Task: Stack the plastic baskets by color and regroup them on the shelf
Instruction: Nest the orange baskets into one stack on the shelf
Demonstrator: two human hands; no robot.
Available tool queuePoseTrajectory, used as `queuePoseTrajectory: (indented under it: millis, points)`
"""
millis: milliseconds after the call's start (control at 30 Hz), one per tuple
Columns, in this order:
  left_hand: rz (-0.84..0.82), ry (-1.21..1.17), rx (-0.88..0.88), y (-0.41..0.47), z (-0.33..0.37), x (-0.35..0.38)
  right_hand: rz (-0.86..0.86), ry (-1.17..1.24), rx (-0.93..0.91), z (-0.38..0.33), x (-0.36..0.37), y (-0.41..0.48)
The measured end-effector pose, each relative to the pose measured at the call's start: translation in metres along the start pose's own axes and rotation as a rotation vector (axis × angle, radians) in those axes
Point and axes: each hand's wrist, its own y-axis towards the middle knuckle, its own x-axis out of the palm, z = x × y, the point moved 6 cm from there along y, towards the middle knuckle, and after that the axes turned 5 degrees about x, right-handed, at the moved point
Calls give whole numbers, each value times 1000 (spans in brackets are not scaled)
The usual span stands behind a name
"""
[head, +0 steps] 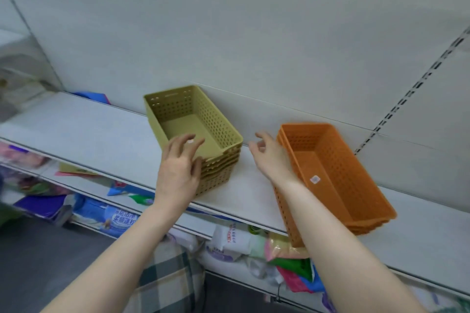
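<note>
**Two nested basket stacks on the upper shelf, both hands loose**

A stack of olive-green plastic baskets (195, 132) sits on the white upper shelf (84, 134), nested one inside another so that several rims show stepped at its near corner. Its far end lies close against the pale back panel (229, 33). To its right, well apart across a bare strip of shelf, lies a stack of orange baskets (330, 173), also nested, longer and turned at an angle, with its near end reaching past the shelf's front edge. A small white sticker (314, 179) lies on the inside of the top orange basket.

The left hand (179, 168) is at the near corner of the green stack, fingers spread and slightly curled over the top rim; it appears to touch the rim lightly, but nothing is gripped. The right hand (269, 155) hovers in the gap between the two stacks, fingers loosely bent and holding nothing, its wrist and forearm passing in front of the left side of the orange stack; whether they touch it cannot be told.

A slotted metal upright (407, 99) runs up the back panel at the right. Beneath the upper shelf, lower shelves (193, 226) hold colourful packaged goods (122, 216), some blurred. A checked cloth (165, 277) shows at the bottom between the forearms.
</note>
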Motion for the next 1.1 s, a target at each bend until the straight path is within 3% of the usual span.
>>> queuePoseTrajectory:
  millis: [133,267,333,400,500,567,633,733,833,1100]
  points:
    - [-122,-166,-383,-11,-56,3,-251,268,271,-5,56,16]
    - [-270,-392,-609,-13,-68,12,-248,378,364,-5,54,8]
    - [-297,-436,-646,-9,-64,14,-289,267,395,0,48,-8]
    - [-350,-460,-694,-9,-65,20,-274,-28,334,7,34,-22]
    - [-468,-504,-683,-9,-62,36,53,-372,182,22,-5,-39]
    - [-508,-520,-651,-8,-58,44,194,-411,157,30,-25,-49]
    - [-513,-548,-644,-7,-51,47,192,-424,202,38,-34,-53]
    - [-556,-570,-631,-5,-42,52,147,-668,248,53,-45,-55]
    - [-593,-589,-604,-3,-37,57,79,-607,321,82,-49,-63]
    - [-687,-601,-496,6,-22,74,208,-639,408,105,-72,-42]
